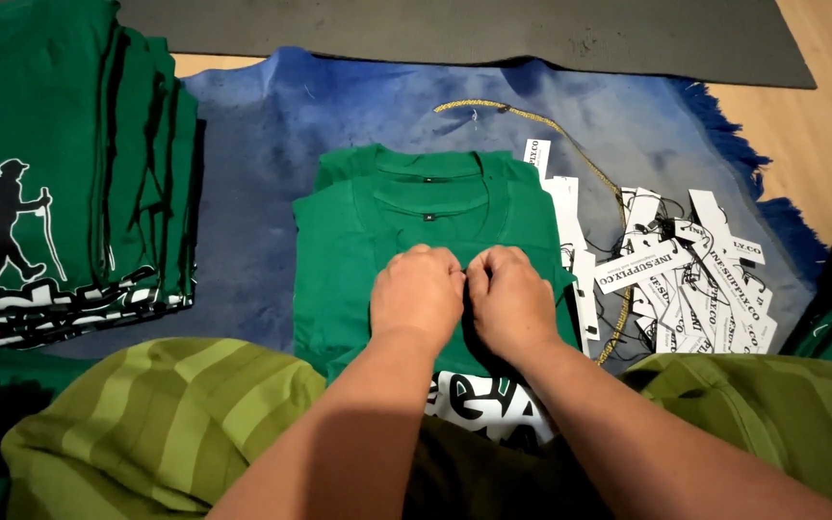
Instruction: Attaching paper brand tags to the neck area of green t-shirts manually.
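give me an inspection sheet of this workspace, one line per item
surface: blue rug on a wooden floor, dark mat at the far edge
job's things: folded green shirts stacked on the rug, collars away from the person
clutter: pile of white paper tags to the right; tall stack of green printed shirts to the left
grippers: left hand and right hand side by side, knuckles up, pressing on the top shirt; what the fingers pinch is hidden
cables: no cable; a gold cord curves past the tags
surroundings: person's knees in striped green cloth
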